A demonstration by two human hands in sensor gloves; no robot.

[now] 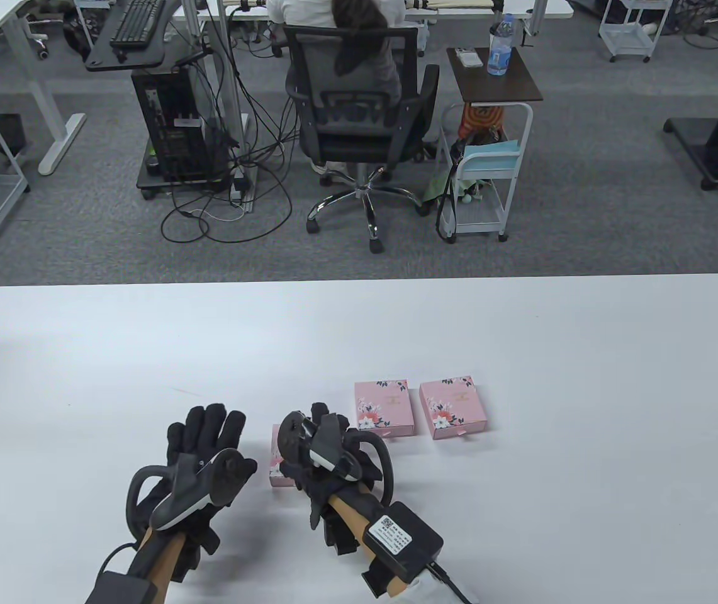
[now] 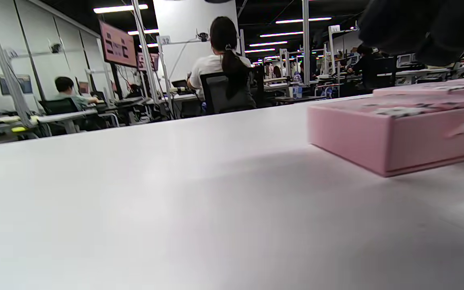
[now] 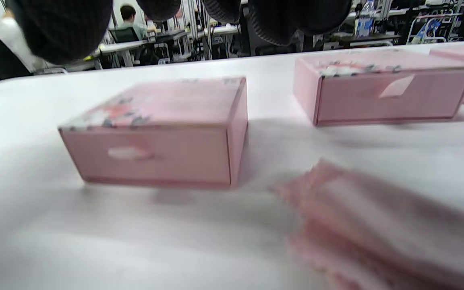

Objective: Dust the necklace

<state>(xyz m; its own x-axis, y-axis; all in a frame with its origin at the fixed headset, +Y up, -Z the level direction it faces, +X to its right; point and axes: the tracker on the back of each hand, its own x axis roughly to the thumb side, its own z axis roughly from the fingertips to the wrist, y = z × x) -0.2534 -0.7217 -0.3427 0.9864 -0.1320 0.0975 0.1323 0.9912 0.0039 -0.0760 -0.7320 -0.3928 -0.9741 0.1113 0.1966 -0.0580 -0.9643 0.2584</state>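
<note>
Three pink boxes on the white worktop (image 1: 522, 340). Near box (image 1: 275, 462) sits at 6 o'clock, mostly hidden under the right hand (image 1: 327, 450) in the table view. Middle box (image 1: 384, 408) and far-right box (image 1: 455, 406) lie side by side at roughly 1–2 o'clock from it, a small gap between them.

Left hand (image 1: 201, 456) at 9 o'clock of the near box, apart from it, fingers spread and pointing to 12, touching none of the boxes.

Right hand hovers over the near box; its fingertips (image 3: 71, 28) hang above the box top in the right wrist view, not gripping anything I can see. Can't tell if it's spread or curled.

Blurred pink cloth (image 3: 377, 233) lies at 5 o'clock of the near box in that view.

Necklace not visible; all boxes closed.
</note>
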